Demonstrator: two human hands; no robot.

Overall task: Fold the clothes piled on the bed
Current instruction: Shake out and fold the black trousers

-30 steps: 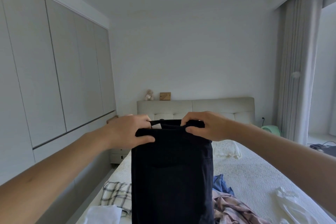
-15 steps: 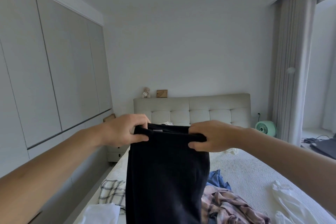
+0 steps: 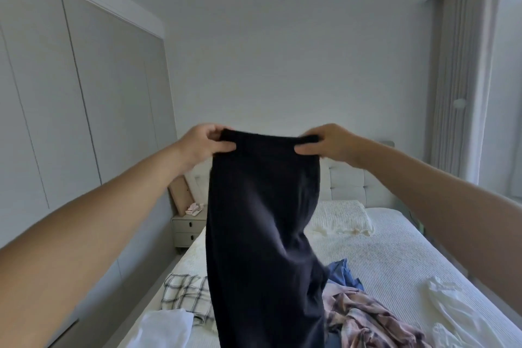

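While each hand, left hand [image 3: 204,141] and right hand [image 3: 329,141], pinches the waistband, dark trousers [image 3: 262,234] hang above the bed [image 3: 395,257]; uneven grip could skew the fold.

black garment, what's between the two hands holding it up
In the head view, only the black garment's top edge spans from the left hand to the right hand; each pinches a corner, and the cloth hangs down over the bed.
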